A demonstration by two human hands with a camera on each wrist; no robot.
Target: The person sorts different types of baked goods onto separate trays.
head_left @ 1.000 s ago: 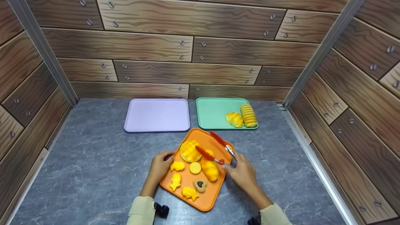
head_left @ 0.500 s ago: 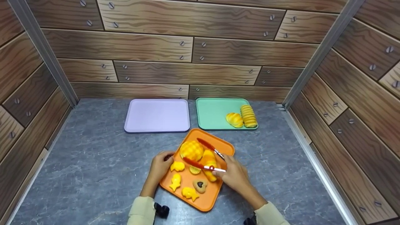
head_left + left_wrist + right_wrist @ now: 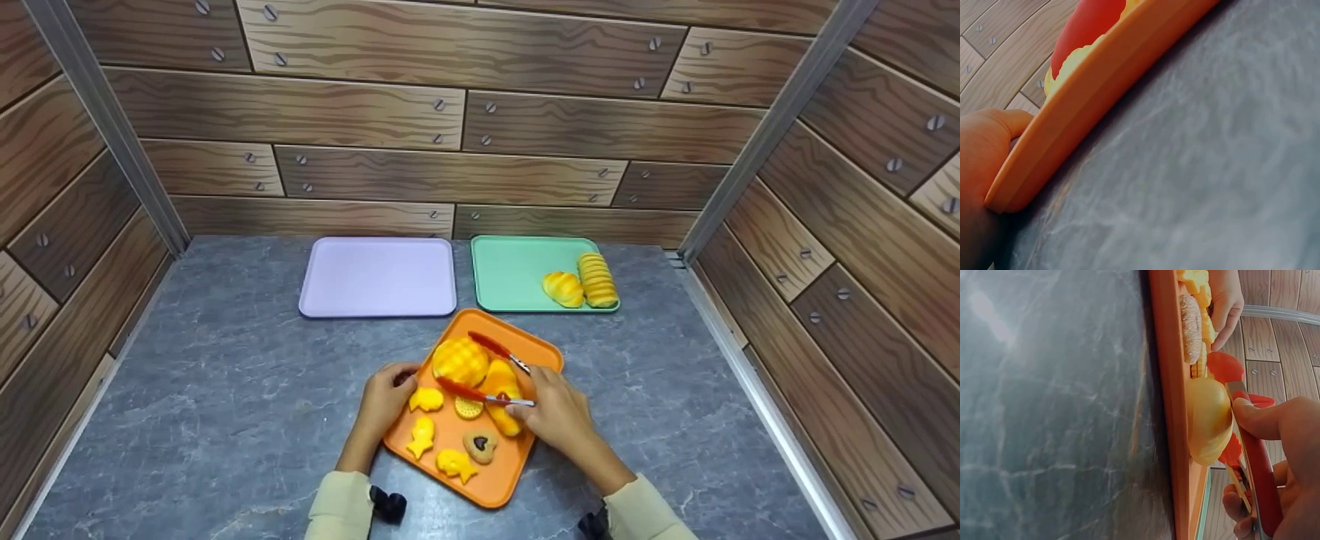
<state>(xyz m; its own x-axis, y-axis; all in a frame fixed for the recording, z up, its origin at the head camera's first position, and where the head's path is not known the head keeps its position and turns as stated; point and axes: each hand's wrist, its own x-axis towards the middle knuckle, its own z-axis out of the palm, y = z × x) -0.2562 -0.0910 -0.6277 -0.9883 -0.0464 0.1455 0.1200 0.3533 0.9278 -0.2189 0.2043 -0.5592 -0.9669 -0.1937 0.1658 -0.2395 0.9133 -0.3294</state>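
In the head view my right hand [image 3: 559, 409] holds red-tipped tongs [image 3: 469, 391] over the orange tray [image 3: 517, 469]. Their spread tips lie either side of a round, criss-cross-scored bun [image 3: 459, 358]; whether they touch it I cannot tell. One tong arm crosses above a long bread roll [image 3: 510, 424] and partly hides a round biscuit [image 3: 469, 409]. The right wrist view shows thumb and fingers curled around the tongs [image 3: 1258, 475]. At the tray's left edge, my left hand [image 3: 386, 397] grips the rim. Several yellow fish-shaped pieces [image 3: 454, 463] and a heart-centred cookie [image 3: 480, 445] lie nearer me.
Behind the orange tray stand a bare lilac tray [image 3: 379, 277] and a green tray [image 3: 510, 270]. On the green one are a ridged long loaf [image 3: 597, 280] and a smaller roll [image 3: 562, 289]. Wood-patterned walls [image 3: 367, 112] enclose the grey tabletop [image 3: 225, 375] at back and sides.
My right hand has brought the tongs left, from above the tray's right part to around the round bun. Over the last half second they shift only slightly. My left hand keeps its place.
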